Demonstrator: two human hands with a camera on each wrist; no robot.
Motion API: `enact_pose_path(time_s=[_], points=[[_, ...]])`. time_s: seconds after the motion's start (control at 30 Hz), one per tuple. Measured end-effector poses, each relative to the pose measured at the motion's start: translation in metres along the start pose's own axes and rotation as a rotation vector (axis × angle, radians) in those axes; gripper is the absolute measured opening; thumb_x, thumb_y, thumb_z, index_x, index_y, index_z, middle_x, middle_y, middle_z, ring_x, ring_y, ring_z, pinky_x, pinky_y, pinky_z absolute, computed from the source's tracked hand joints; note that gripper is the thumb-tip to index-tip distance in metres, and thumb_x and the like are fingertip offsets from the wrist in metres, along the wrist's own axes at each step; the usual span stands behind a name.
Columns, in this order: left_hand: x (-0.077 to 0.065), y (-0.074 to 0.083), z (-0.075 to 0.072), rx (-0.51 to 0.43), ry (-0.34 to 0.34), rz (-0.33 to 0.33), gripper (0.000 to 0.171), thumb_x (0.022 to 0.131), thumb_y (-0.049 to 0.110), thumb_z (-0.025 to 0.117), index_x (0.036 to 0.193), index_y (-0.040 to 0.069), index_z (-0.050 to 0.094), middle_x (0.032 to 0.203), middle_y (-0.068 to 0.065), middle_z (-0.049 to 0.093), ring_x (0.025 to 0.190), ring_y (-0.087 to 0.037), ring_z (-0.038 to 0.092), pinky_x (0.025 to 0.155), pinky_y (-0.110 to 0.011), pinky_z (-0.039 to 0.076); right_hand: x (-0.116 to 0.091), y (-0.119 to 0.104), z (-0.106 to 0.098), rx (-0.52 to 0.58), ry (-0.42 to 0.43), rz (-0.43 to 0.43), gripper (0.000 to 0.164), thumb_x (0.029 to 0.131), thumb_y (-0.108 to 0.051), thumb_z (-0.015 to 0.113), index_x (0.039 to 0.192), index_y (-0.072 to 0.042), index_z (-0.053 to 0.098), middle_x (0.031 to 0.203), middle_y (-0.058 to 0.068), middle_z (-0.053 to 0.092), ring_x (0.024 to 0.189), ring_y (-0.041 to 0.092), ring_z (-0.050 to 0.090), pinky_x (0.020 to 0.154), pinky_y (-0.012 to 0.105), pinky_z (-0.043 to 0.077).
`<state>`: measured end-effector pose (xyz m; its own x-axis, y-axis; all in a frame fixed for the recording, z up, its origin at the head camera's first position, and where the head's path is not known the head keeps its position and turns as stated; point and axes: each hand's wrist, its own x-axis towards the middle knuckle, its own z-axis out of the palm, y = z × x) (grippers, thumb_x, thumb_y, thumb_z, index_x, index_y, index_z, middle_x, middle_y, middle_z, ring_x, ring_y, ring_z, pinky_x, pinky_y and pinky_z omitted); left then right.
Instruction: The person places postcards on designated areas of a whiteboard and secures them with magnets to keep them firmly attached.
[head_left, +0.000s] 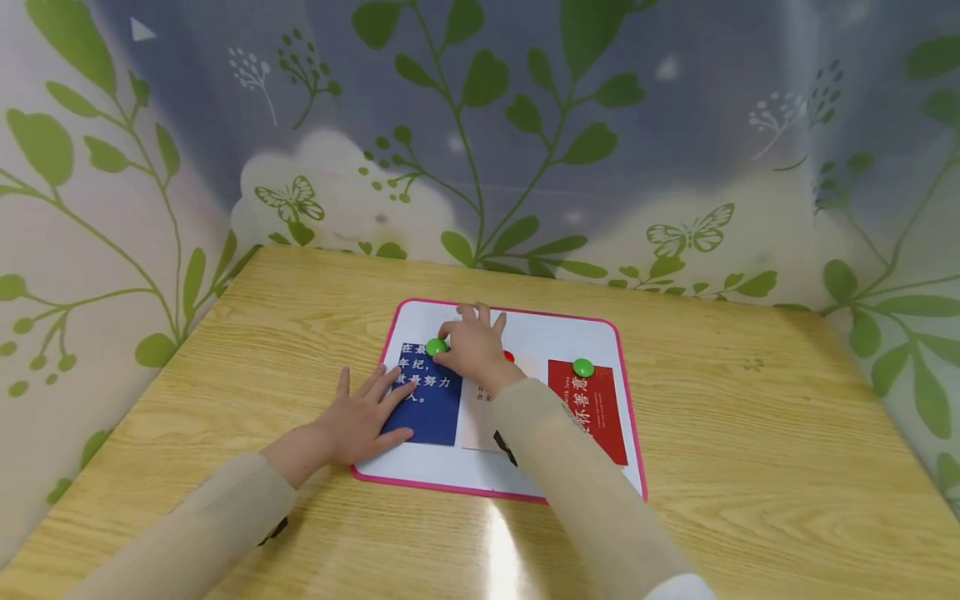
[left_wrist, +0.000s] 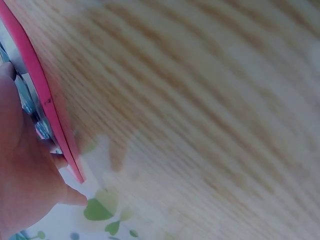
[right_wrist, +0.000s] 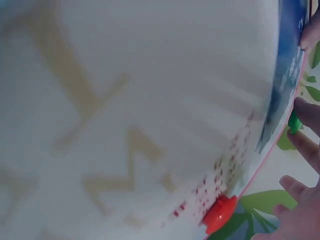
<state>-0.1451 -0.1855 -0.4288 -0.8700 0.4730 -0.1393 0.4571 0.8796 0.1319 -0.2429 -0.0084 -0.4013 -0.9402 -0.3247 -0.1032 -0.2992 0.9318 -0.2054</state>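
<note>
A whiteboard (head_left: 480, 479) with a pink edge lies on the wooden table and carries three cards. My right hand (head_left: 474, 346) pinches a green round magnet (head_left: 437, 347) between thumb and forefinger, at the top of the blue card (head_left: 431, 425). With fingers spread, my left hand (head_left: 358, 423) rests on the left side of the blue card and the board's edge. Partly hidden by the right hand is a pale card (head_left: 476, 421) with a red magnet (right_wrist: 220, 215) at its top. On the red card (head_left: 600, 417) sits another green magnet (head_left: 583, 367).
The wooden table (head_left: 750, 433) extends around the board. Behind it and at both sides hangs a cloth (head_left: 525, 167) printed with green leaves and butterflies. A strip of light reflects off the table below the board.
</note>
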Motion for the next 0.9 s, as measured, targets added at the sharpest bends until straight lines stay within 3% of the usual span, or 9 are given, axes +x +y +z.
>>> enact_pose_path(time_s=[0.63, 0.77, 0.9], points=[[0.001, 0.006, -0.003, -0.023, -0.03, -0.007, 0.064, 0.094, 0.049, 0.046, 0.145, 0.012, 0.033, 0.152, -0.02, 0.025, 0.14, -0.043, 0.022, 0.103, -0.074, 0.008, -0.006, 0.002, 0.006, 0.006, -0.014, 0.042, 0.036, 0.087, -0.041, 0.064, 0.118, -0.023, 0.065, 0.146, 0.01, 0.038, 0.142, 0.036, 0.017, 0.109, 0.065, 0.013], [0.002, 0.004, 0.0, -0.015, -0.035, -0.014, 0.065, 0.094, 0.049, 0.046, 0.145, 0.012, 0.033, 0.152, -0.02, 0.026, 0.14, -0.043, 0.022, 0.103, -0.074, 0.007, -0.008, 0.004, 0.006, -0.009, 0.0, 0.033, 0.043, 0.087, -0.046, 0.061, 0.124, -0.023, 0.062, 0.147, 0.009, 0.037, 0.141, 0.036, 0.018, 0.11, 0.064, 0.013], [0.001, 0.001, 0.004, -0.017, -0.021, -0.01, 0.065, 0.094, 0.049, 0.046, 0.145, 0.011, 0.034, 0.152, -0.02, 0.026, 0.14, -0.044, 0.022, 0.103, -0.074, 0.008, -0.012, 0.009, 0.006, 0.017, 0.025, 0.014, 0.061, 0.086, -0.056, 0.056, 0.136, -0.022, 0.05, 0.151, 0.01, 0.031, 0.143, 0.036, 0.015, 0.11, 0.064, 0.011]])
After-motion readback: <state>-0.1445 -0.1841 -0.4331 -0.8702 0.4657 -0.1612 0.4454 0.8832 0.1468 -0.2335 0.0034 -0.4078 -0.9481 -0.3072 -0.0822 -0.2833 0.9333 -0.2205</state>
